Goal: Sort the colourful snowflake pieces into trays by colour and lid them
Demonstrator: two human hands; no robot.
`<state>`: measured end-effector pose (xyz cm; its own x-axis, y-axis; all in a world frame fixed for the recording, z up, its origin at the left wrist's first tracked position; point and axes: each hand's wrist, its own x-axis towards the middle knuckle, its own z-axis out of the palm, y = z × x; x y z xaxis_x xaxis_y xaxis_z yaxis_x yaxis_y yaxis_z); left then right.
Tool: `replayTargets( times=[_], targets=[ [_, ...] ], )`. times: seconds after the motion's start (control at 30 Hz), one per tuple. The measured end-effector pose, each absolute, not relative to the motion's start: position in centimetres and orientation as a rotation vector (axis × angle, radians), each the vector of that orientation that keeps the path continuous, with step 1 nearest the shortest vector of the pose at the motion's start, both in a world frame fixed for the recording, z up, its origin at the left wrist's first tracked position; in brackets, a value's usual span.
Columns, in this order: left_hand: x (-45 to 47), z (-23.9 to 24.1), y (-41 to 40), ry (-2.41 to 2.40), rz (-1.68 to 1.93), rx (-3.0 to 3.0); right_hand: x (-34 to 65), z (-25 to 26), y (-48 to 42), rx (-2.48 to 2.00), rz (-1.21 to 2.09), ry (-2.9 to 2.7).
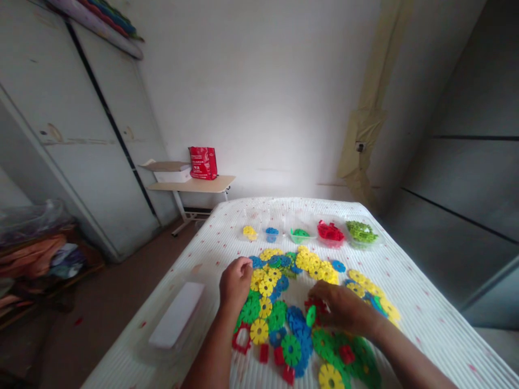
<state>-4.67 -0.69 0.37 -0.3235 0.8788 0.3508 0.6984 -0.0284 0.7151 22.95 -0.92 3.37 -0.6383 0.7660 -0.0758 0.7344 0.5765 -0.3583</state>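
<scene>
From my remote seat I see both hands over a pile of plastic discs (300,324), yellow, blue and green, with square red pieces (279,356) mixed in. The pile spreads across the near half of the bed (425,281).

The left hand (235,282) rests at the pile's left side with its fingers curled in tight over yellow and blue discs. I cannot tell whether it holds one. The right hand (344,312) lies palm down near the middle of the pile, fingers bent. A green disc (311,316) stands on edge at its fingertips. I cannot tell whether the hand grips it or only touches it.

Five clear tubs stand in a row along the far edge:
- yellow tub (250,232)
- blue tub (271,233)
- green tub (300,235)
- red tub (330,231)
- lime tub (360,231)

A white box (177,315) lies by the left edge. Beyond the bed, a red bag (203,162) stands on a side desk (190,185). Its white lettering is too small for me to read.
</scene>
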Motion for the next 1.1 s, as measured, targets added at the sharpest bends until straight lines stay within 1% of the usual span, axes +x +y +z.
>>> replayTargets(
  times=[0.13,0.43,0.63,0.73,0.87,0.93,1.0,1.1],
  targets=[
    [-4.6,-0.1,-0.5,2.064,1.163,1.72,23.0,3.0,-0.7,-1.3,0.515,-2.724],
    [-5.1,-1.0,0.0,2.072,1.06,1.723,23.7,2.6,-0.3,-1.396,0.536,-2.568],
    [-5.0,-1.0,0.0,2.077,1.017,1.728,25.4,3.2,0.6,-1.403,0.721,-2.356],
    [-5.0,-1.1,0.0,2.087,1.02,1.722,26.3,2.9,1.5,-1.371,0.752,-2.22],
    [-5.0,-1.3,0.1,2.092,1.032,1.718,27.0,2.6,2.2,-1.438,0.615,-1.953],
    [-5.1,-1.4,0.1,2.086,1.036,1.718,27.3,3.3,1.7,-1.445,0.556,-1.934],
    [-5.1,-1.5,0.2,2.08,1.038,1.715,27.5,4.6,0.4,-1.395,0.668,-2.063],
    [-5.2,-1.5,0.2,2.078,1.045,1.709,27.5,6.4,-2.6,-1.224,0.963,-2.352]
  ],
)
